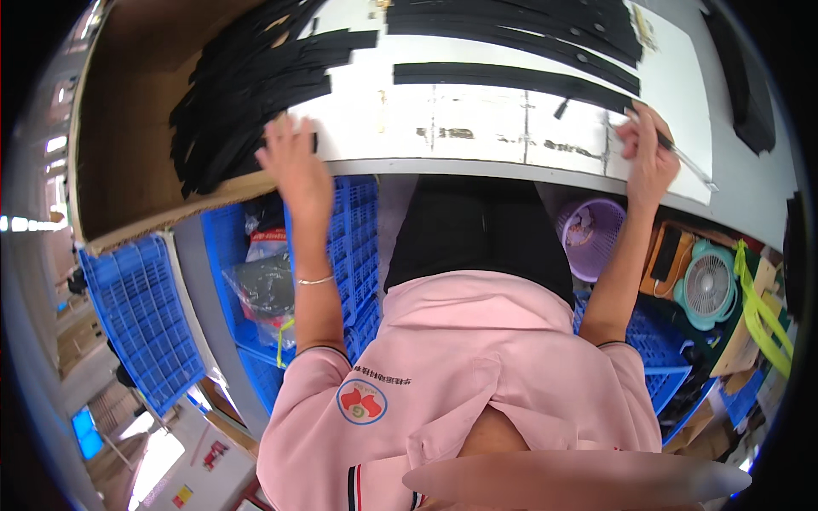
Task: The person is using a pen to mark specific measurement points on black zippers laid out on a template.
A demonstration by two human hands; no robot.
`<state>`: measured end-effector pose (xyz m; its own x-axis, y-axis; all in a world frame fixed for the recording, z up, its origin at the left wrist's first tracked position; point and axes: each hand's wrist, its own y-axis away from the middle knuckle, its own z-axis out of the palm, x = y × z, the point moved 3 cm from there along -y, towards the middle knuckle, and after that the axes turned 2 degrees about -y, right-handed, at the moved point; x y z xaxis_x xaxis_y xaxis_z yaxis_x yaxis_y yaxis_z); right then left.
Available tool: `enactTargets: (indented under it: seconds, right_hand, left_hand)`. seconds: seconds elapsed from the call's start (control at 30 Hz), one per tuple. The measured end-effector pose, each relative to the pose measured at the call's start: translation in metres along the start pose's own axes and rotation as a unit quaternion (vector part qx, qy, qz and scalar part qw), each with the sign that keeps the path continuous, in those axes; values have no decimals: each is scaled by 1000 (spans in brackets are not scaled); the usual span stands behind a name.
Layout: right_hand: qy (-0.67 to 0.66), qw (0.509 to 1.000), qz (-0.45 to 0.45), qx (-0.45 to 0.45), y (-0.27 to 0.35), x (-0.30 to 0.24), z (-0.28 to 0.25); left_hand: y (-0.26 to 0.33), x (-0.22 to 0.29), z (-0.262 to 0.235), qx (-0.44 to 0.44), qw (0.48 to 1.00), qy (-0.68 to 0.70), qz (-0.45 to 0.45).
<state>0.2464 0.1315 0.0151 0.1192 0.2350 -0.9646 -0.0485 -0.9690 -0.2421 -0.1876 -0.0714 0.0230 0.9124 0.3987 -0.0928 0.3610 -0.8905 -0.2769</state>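
Observation:
My left hand [298, 166] has its fingers spread at the near edge of a cardboard box [128, 94], over the end of a pile of black strips [230, 111]. Nothing shows in its grasp. At the right end of a white board [366, 119], my right hand [652, 162] is closed around a slim pen-like tool [690, 162], dark near the fingers and pale toward its other end. Its fingertips are by the end of a single long black strip [511, 78] lying across the board. A small black scrap [561, 108] lies just below that strip.
More black strips [520, 21] lie along the board's far side. A long black object [741, 81] rests at the far right. Below the table edge are blue crates [354, 238], a purple basket [594, 243] and a turquoise fan [709, 284].

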Motion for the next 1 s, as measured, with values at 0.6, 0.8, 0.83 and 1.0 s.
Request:
enactTargets:
  seconds: [0.6, 0.8, 0.83, 1.0]
  right_hand:
    - [144, 982, -119, -13, -4, 4, 19]
    - [166, 969, -181, 37, 8, -3, 21]
    - [178, 962, -204, 18, 19, -12, 26]
    - [310, 899, -302, -71, 70, -23, 41]
  left_hand:
    - [-27, 193, -16, 125, 919, 342, 152]
    - [-1, 260, -16, 75, 894, 388, 212]
    - [0, 260, -14, 70, 896, 381, 218]
    - [3, 256, -13, 39, 883, 407, 231]
